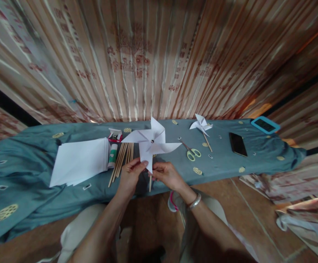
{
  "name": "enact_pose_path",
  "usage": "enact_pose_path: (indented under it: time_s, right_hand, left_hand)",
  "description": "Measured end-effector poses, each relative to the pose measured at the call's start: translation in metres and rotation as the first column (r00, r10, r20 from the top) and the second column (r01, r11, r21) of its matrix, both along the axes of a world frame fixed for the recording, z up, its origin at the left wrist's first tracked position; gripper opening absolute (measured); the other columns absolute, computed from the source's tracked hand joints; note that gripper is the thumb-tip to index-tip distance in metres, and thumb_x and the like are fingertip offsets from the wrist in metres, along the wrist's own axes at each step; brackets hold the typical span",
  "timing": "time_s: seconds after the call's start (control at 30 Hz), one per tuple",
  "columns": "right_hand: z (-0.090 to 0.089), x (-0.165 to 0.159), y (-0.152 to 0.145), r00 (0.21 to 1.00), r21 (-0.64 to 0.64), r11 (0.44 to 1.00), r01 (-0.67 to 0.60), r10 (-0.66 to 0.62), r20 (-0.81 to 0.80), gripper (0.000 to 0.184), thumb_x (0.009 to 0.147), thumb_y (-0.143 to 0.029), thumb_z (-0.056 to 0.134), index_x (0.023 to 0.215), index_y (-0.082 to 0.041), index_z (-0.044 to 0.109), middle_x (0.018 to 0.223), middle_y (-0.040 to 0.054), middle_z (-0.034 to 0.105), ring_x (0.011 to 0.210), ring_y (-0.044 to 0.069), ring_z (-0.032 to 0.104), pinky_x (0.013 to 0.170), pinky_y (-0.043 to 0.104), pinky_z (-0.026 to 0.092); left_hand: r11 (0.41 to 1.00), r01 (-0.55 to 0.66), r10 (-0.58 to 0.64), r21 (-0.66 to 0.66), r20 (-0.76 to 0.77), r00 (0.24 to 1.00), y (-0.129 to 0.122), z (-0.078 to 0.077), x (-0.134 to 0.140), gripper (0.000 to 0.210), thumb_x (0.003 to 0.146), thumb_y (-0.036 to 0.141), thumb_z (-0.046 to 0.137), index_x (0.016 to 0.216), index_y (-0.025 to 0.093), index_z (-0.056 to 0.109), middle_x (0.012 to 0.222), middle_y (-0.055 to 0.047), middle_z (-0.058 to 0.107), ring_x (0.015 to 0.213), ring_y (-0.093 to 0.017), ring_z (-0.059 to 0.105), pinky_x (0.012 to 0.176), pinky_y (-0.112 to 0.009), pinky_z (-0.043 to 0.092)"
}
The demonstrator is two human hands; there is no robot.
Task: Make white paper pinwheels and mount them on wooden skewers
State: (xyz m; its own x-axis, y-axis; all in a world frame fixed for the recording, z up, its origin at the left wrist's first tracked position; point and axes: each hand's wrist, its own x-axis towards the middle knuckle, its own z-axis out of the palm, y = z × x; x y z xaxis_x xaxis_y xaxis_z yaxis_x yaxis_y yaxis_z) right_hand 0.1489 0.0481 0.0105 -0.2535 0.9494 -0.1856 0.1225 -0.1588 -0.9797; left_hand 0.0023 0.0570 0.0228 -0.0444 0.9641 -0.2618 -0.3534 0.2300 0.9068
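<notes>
A white paper pinwheel [156,137] with a round metal pin at its centre is held up over the near part of the cloth-covered table. My left hand [131,175] pinches its lower blade between thumb and fingers. Close by on the other side, my right hand [168,176] has its fingers closed at the blade's lower tip, around the pinwheel's thin wooden stick [150,184]. Most of that stick is hidden behind the paper. Behind my left hand lie several loose wooden sticks [118,160].
Left of the sticks are a glue stick [112,156], a small red box of pins [115,135] and a stack of white paper [79,160]. To the right lie scissors [191,151], a second pinwheel [202,126], a phone [238,144] and a blue-framed tablet [265,125]. A curtain [148,62] hangs behind.
</notes>
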Motion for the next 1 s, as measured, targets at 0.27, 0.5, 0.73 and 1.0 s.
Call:
enact_pose_path:
  time_s: [0.27, 0.5, 0.73, 1.0]
  right_hand:
    - [-0.003, -0.007, -0.001, 0.999, 0.097, 0.995, -0.014, 0.011, 0.034, 0.029, 0.071, -0.044, 0.071, 0.068, -0.016, 0.065, 0.056, -0.003, 0.059, 0.051, 0.01, 0.051, 0.05, 0.021, 0.04]
    - [-0.012, -0.001, 0.0, 0.998, 0.138, 0.99, -0.031, 0.023, 0.059, 0.02, 0.077, -0.036, 0.065, 0.073, -0.016, 0.068, 0.062, -0.0007, 0.063, 0.057, 0.012, 0.054, 0.054, 0.022, 0.043]
    - [-0.004, -0.001, -0.003, 0.981, 0.231, 0.968, -0.098, 0.054, 0.188, 0.025, 0.083, -0.038, 0.061, 0.074, -0.016, 0.067, 0.062, -0.0013, 0.06, 0.058, 0.011, 0.051, 0.055, 0.022, 0.037]
    - [0.0, 0.0, -0.006, 0.969, 0.211, 0.968, -0.135, 0.084, 0.234, 0.017, 0.078, -0.033, 0.067, 0.077, -0.016, 0.069, 0.069, -0.0016, 0.066, 0.062, 0.011, 0.055, 0.058, 0.021, 0.039]
  left_hand:
    - [0.991, 0.111, -0.104, 0.069, -0.099, 0.99, -0.004, -0.002, 0.002, 0.037, 0.053, 0.036, 0.081, 0.083, 0.015, 0.074, 0.084, -0.006, 0.073, 0.079, -0.021, 0.065, 0.073, -0.031, 0.05]
    - [0.976, 0.21, -0.205, 0.05, -0.099, 0.974, -0.009, 0.004, -0.006, 0.037, 0.048, 0.029, 0.081, 0.082, 0.016, 0.073, 0.084, -0.006, 0.073, 0.075, -0.02, 0.065, 0.074, -0.032, 0.051]
    - [0.986, 0.146, -0.134, 0.084, -0.137, 0.981, -0.006, -0.001, -0.009, 0.026, 0.055, 0.032, 0.075, 0.077, 0.018, 0.074, 0.079, -0.005, 0.074, 0.08, -0.021, 0.066, 0.079, -0.031, 0.05]
    - [0.988, 0.146, -0.137, 0.047, -0.16, 0.978, -0.004, -0.007, -0.006, 0.025, 0.048, 0.035, 0.081, 0.065, 0.017, 0.073, 0.073, -0.005, 0.074, 0.078, -0.023, 0.067, 0.08, -0.033, 0.051]
